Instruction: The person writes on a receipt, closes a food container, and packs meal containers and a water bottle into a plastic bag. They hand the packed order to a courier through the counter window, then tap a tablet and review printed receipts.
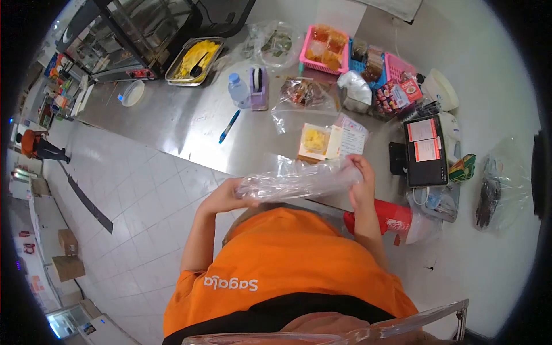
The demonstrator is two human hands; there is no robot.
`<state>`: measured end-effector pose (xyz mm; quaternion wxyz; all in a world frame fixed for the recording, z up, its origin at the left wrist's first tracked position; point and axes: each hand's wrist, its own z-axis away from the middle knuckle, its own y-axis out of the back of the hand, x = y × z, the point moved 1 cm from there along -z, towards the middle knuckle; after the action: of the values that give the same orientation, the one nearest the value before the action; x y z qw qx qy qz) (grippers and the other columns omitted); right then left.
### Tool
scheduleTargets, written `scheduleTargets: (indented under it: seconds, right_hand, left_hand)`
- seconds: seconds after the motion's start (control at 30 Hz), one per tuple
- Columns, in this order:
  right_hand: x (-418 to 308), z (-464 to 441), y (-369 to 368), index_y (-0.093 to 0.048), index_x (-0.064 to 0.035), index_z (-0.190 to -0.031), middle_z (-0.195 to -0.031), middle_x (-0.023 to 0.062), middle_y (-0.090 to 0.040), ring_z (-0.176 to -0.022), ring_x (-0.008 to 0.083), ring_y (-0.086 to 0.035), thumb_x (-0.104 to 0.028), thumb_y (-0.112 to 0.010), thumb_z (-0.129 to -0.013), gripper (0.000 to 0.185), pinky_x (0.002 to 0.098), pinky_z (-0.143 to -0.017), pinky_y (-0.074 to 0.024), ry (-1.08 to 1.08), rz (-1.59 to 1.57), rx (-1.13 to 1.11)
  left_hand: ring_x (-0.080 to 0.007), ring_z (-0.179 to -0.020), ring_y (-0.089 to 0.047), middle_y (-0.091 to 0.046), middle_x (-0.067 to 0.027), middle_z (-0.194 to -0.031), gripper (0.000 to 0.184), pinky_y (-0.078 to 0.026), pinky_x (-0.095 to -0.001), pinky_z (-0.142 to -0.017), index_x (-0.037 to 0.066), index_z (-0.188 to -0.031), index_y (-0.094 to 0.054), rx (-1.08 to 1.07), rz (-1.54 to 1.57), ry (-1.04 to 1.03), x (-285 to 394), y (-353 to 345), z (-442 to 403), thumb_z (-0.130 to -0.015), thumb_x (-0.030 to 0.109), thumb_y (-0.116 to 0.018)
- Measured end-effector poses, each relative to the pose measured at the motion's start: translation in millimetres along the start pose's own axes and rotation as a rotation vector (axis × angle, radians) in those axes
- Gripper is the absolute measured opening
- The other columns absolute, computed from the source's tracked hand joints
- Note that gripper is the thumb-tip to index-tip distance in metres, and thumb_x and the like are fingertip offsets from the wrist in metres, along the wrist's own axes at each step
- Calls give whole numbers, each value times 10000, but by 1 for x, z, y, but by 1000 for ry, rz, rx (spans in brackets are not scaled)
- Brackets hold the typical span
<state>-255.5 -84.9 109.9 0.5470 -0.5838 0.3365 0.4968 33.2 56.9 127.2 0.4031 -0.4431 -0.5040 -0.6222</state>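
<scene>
A bundle of clear plastic bags stretches between my two hands, in front of my orange shirt. At its left end, my left hand is closed around the plastic. The other end is gripped by my right hand, fingers bent over the edge. Just beyond the plastic, on the steel table, stands a small white box with yellow food in it. A printed paper slip lies beside the box. Further off sits a clear bag with dark reddish contents.
On the steel table are a blue pen, a water bottle, a purple tape dispenser and a tray of yellow food. A pink basket stands behind; a tablet is at right. Another person walks at far left.
</scene>
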Motion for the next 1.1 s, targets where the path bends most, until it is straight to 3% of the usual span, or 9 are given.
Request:
scheduleTargets:
  seconds: [0.03, 0.13, 0.27, 0.4, 0.43, 0.57, 0.7, 0.8, 1.1]
  right_hand:
    - [1, -2, -12, -559, -54, -975, -878, 19, -553, -721, 122, -545, 1, -530, -834, 154, 233, -608, -467, -139, -197, -30]
    - [4, -10, -32, -548, -51, -1009, -916, 31, -562, -780, 129, -560, -44, -520, -848, 164, 230, -669, -477, -429, -424, -445]
    - [40, -9, -61, -511, -10, -1165, -1001, 53, -586, -937, 153, -558, -64, -527, -827, 343, 252, -791, -451, -466, 46, -727]
    - [29, -33, -90, -524, 27, -1159, -994, 67, -621, -979, 160, -560, -68, -626, -786, 399, 283, -851, -445, -458, 90, -926]
    - [34, -38, -93, -551, 26, -1105, -975, 73, -623, -976, 169, -570, -88, -656, -784, 356, 297, -866, -448, -424, 90, -936]
    - [62, -50, -117, -553, -20, -1064, -910, 58, -607, -838, 180, -593, -218, -663, -823, 331, 312, -799, -477, -339, -404, -449]
    - [90, -72, -123, -534, -35, -1110, -887, 27, -569, -785, 148, -554, -264, -621, -862, 349, 290, -735, -463, -578, -97, -327]
    - [110, -77, -132, -526, -33, -1132, -901, 21, -555, -780, 131, -538, -280, -622, -862, 378, 273, -688, -457, -630, 49, -258]
    - [125, -81, -129, -503, 1, -1136, -1034, 114, -582, -952, 233, -556, -251, -752, -719, 547, 351, -812, -444, -268, 590, -186]
  left_hand:
    - [-79, -813, -573, -639, -32, -889, 204, -464, -258, -736, 24, -1029, -620, -44, -16, 89, -8, 10, -1, -828, 49, -589]
    - [-87, -811, -573, -634, -28, -898, 180, -464, -243, -729, 13, -1004, -620, 569, 414, 242, -59, 30, 1, -846, 90, -579]
    - [-131, -717, -571, -599, -17, -785, 125, -465, -262, -656, 63, -948, -586, 847, 1023, -40, -58, 54, -8, -862, 127, -521]
    - [-114, -669, -522, -551, 12, -743, 187, -414, -247, -587, 91, -914, -566, 348, 1371, -121, -118, 88, 2, -867, 271, -545]
    - [-104, -684, -523, -562, 20, -746, 208, -425, -244, -611, 87, -944, -575, 633, 1175, 122, -77, 88, 1, -841, 267, -594]
    - [-127, -830, -567, -611, -14, -904, 360, -461, -284, -729, 50, -1062, -578, 57, 501, 157, -129, 127, 23, -792, 262, -689]
    - [-119, -745, -539, -577, 16, -788, 387, -446, -277, -684, 59, -1058, -546, 471, 1127, 55, -124, 120, 15, -803, 318, -679]
    - [-96, -662, -485, -521, 37, -736, 285, -407, -250, -613, 87, -965, -530, 438, 1284, 115, -173, 122, -2, -834, 313, -645]
    - [-112, -658, -542, -543, 11, -741, 248, -458, -257, -608, 66, -983, -536, 222, 850, 338, -187, 119, -27, -807, 173, -675]
